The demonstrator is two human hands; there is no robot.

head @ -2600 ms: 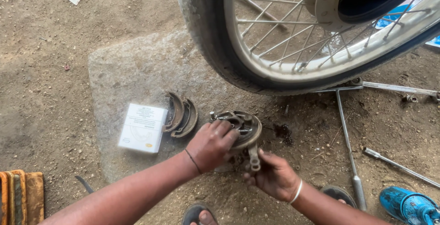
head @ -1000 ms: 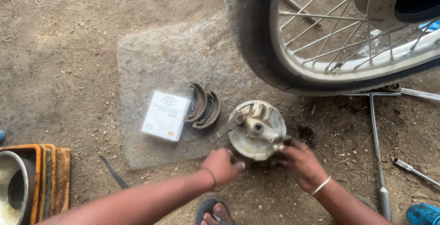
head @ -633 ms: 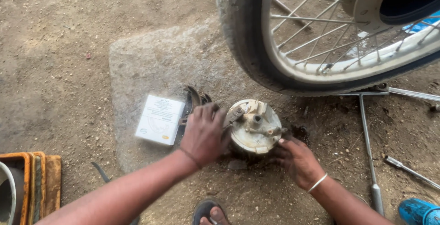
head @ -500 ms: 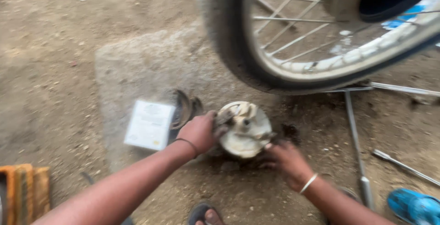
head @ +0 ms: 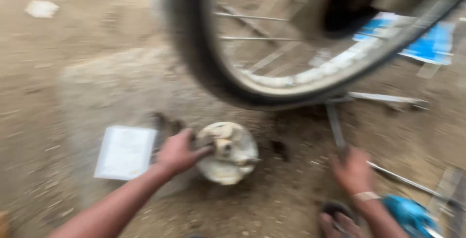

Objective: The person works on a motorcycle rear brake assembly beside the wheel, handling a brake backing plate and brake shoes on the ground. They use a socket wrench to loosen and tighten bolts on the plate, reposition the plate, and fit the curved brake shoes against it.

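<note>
The frame is motion-blurred. A round, pale metal brake plate (head: 232,156) lies on the dirt below a spoked motorcycle wheel (head: 194,53). My left hand (head: 177,153) rests on the plate's left edge, fingers curled onto it. My right hand (head: 352,171) is off to the right, at the lower end of a long metal tool (head: 335,124) that lies on the ground. Blur hides whether its fingers grip the tool. Dark brake shoes (head: 165,124) lie just above my left hand.
A white flat box (head: 125,151) lies left of the plate on a stone slab (head: 97,87). More metal rods (head: 398,180) and a blue object (head: 411,214) sit at lower right, beside my sandalled foot (head: 335,221). Blue paper (head: 432,44) lies behind the wheel.
My right hand has left the brake plate and moved right to the long metal tool. My left hand stays on the plate. The camera has swung closer.
</note>
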